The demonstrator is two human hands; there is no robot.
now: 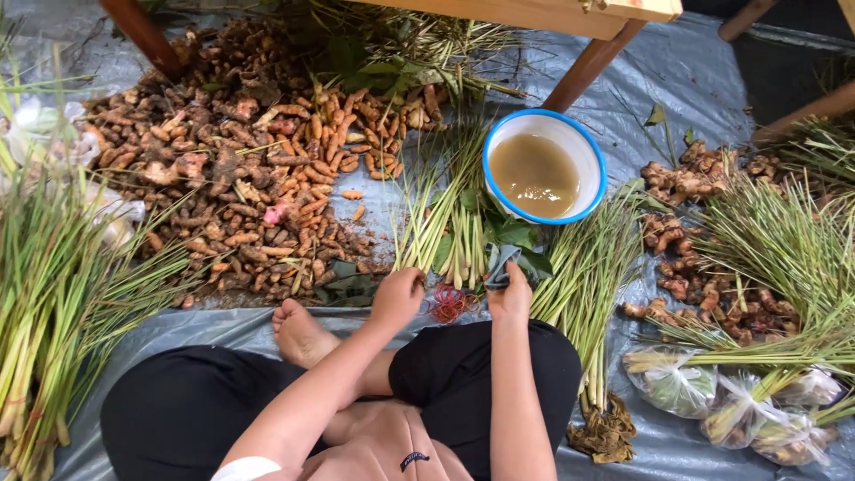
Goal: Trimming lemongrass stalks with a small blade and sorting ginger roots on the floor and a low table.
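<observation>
- Head view, lower centre: left hand (396,298) curled over a lemongrass bundle (445,227), grip apparently loose; red rubber bands (450,305) just beside it
- Right hand (510,294) closed on a dark cloth (500,264), near leaves
- Upper right: bowl (545,167) of murky water close behind; a forward reach could tip it over the tarp (659,80)

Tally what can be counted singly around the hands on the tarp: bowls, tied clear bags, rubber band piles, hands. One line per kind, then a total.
Blue-rimmed bowl of murky water: 1
Tied clear bags of greens: 4, as far as the overlap shows
Pile of red rubber bands: 1
Hands: left hand, right hand: 2
Total: 8
</observation>
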